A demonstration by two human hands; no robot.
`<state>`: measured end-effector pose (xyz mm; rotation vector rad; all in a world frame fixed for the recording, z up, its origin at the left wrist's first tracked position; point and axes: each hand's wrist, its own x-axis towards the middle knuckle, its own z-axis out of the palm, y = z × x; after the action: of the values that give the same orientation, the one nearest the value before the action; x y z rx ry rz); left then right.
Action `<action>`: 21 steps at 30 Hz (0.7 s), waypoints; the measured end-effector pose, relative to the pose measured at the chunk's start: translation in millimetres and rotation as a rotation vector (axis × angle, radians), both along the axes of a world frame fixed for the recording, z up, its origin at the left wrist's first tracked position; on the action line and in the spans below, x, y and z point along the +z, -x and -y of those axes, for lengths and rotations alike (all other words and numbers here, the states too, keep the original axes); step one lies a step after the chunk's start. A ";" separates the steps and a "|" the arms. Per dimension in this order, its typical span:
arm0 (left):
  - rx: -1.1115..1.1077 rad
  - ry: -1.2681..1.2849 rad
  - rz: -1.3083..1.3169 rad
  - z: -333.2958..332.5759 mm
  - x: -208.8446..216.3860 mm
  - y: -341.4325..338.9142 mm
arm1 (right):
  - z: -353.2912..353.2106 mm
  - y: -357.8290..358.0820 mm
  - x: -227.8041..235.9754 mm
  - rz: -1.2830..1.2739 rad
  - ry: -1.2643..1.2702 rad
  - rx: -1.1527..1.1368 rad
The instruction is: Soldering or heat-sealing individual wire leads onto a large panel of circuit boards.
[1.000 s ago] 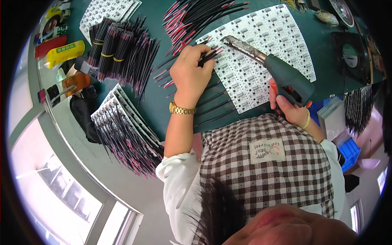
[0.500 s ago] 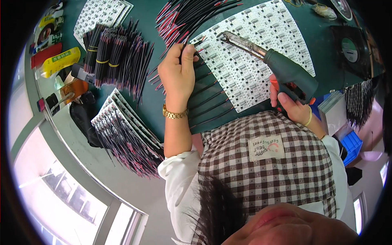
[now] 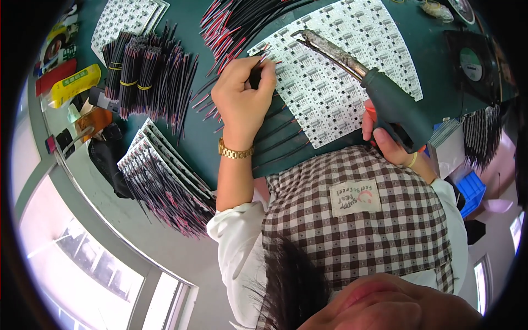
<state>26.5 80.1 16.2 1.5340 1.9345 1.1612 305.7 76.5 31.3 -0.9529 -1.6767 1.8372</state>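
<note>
My left hand [image 3: 242, 102] is closed in a pinch at the left edge of a white circuit board sheet [image 3: 352, 82]. Between thumb and forefinger it grips a thin black wire [image 3: 264, 57], whose bared coloured ends poke out over the sheet. My right hand [image 3: 391, 147] is wrapped round the handle of a dark green soldering gun [image 3: 397, 104]. The gun's sooty metal tip slants up and left above the sheet, apart from the held wire. Several black wires [image 3: 283, 148] stick out from the sheet's left edge, below my left hand.
Loose black wires [image 3: 228, 27] with red and white ends lie beyond my left hand. Banded wire bundles [image 3: 131, 74] sit further left. Wired boards [image 3: 165, 176] are stacked at the near left edge, bare boards [image 3: 126, 22] at the far left. A black fan-like unit [image 3: 471, 69] stands right.
My left hand has shifted slightly right and turned, bringing the wire ends closer over the sheet's edge. The soldering gun's tip has risen a little away from me.
</note>
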 end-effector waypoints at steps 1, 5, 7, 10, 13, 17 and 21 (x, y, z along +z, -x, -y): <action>-0.001 0.002 -0.002 -1.0 -1.9 -1.7 | 1.0 -1.1 -0.8 0.014 -0.029 -0.017; -0.001 -0.116 -0.151 -5.8 -12.5 -3.3 | 6.2 0.8 -10.6 0.089 -0.080 -0.011; 0.000 -0.120 -0.196 -6.0 -15.2 -4.0 | 5.0 1.6 -13.3 0.099 -0.078 0.007; 0.010 -0.106 -0.217 -6.3 -18.1 -6.1 | 3.6 5.7 -12.2 0.116 -0.091 0.039; 0.024 -0.101 -0.255 -6.5 -21.0 -6.4 | 1.7 7.5 -9.9 0.158 -0.177 0.088; 0.047 -0.032 -0.239 -4.1 -18.6 -6.1 | 0.8 14.4 -3.4 0.200 -0.241 0.107; 0.059 0.006 -0.240 -4.3 -18.2 -5.7 | 1.2 15.0 -5.3 0.220 -0.262 0.123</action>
<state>32.2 84.4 -2.0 1.6899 2.1471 1.0327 290.7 75.4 25.9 -0.9862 -2.0910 1.5788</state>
